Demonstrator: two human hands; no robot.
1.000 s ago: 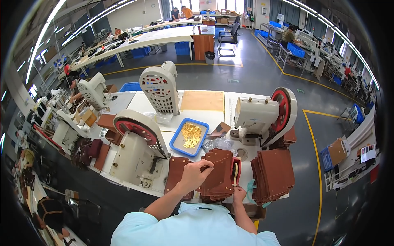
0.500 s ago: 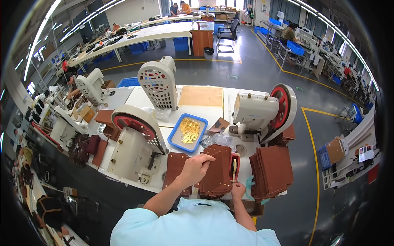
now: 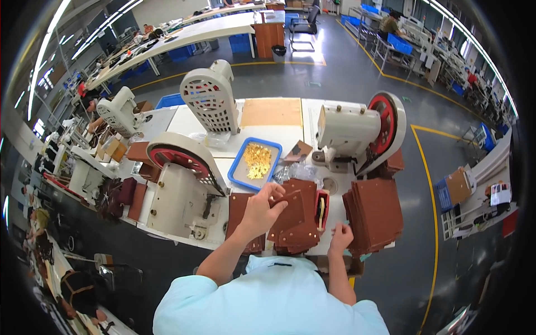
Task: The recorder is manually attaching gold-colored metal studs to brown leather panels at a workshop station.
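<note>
My left hand [image 3: 262, 212] pinches the edge of a brown leather piece [image 3: 292, 212] between thumb and fingers. The piece is tilted over a stack of brown leather pieces [image 3: 298, 239] with small gold studs at the corners. To the right of that stack stands a red tape dispenser [image 3: 322, 209] with a pale roll. My right hand [image 3: 341, 239] is closed, fingers curled, between the dispenser and a taller brown stack [image 3: 375, 215]. Whatever its fingertips may hold is too small to make out. Another brown stack [image 3: 239, 215] lies left of my left hand.
A blue-rimmed tray [image 3: 231, 177] of small gold pieces sits behind the stacks, beside crumpled clear plastic [image 3: 304, 170]. White machines with red wheels flank the work area at left [image 3: 178, 195] and right [image 3: 349, 134]. A tan board [image 3: 272, 113] lies at the back.
My right hand has left the dispenser's front end and moved right, toward the right stack. My left hand has lifted a leather piece off the middle stack. The whole view has tilted down.
</note>
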